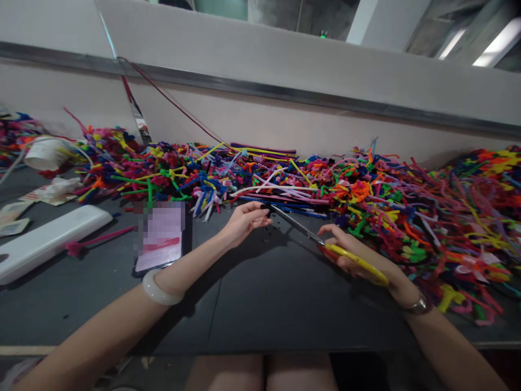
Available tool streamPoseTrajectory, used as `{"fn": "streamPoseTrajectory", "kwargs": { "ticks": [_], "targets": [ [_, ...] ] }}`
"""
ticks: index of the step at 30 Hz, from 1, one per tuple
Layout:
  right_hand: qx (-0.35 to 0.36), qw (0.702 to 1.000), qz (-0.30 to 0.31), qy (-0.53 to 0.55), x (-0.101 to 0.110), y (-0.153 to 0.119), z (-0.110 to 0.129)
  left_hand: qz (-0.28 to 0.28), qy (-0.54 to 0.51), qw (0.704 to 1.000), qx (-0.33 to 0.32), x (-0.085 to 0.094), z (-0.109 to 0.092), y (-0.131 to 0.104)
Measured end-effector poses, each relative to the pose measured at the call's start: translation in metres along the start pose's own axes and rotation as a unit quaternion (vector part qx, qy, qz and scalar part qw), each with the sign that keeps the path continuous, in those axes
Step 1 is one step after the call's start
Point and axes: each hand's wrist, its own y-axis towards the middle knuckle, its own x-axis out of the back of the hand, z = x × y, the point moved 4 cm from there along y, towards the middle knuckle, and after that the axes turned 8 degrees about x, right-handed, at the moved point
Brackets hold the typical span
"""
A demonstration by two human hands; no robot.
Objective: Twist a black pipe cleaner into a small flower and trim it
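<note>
Near the middle of the dark table, my left hand (244, 221) is closed in a pinch on a small black fuzzy piece (266, 207). My right hand (345, 252) is wrapped round the handles of yellow-handled scissors (356, 262). The scissor blades point up and to the left, their tips close to the black piece. Tiny dark bits (266, 234) lie on the table just below my left fingertips. Behind both hands runs a long heap of colourful pipe cleaners (244, 168).
A phone (160, 239) lies left of my left forearm. Farther left are a long white case (55, 241), a pink fuzzy stem (109, 235) and a white cup (44, 153). The heap spreads down the right side. A pale partition (260, 119) stands behind it.
</note>
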Motion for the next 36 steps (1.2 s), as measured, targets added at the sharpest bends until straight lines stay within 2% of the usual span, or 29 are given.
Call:
{"fn": "streamPoseTrajectory", "kwargs": {
  "ticks": [10, 27, 36],
  "targets": [
    [0.012, 1.000, -0.005, -0.009, -0.0003, 0.0008, -0.0008, 0.009, -0.005, 1.000, -0.001, -0.0010, 0.0002, -0.0014],
    [0.004, 0.996, -0.030, -0.084, 0.0001, 0.0052, -0.0065, 0.009, -0.002, 1.000, -0.008, -0.0018, -0.0007, -0.0009],
    [0.062, 0.992, -0.016, -0.112, -0.0002, 0.0068, -0.0055, 0.026, -0.024, 0.999, 0.005, 0.0009, 0.0014, 0.0008]
  ]
}}
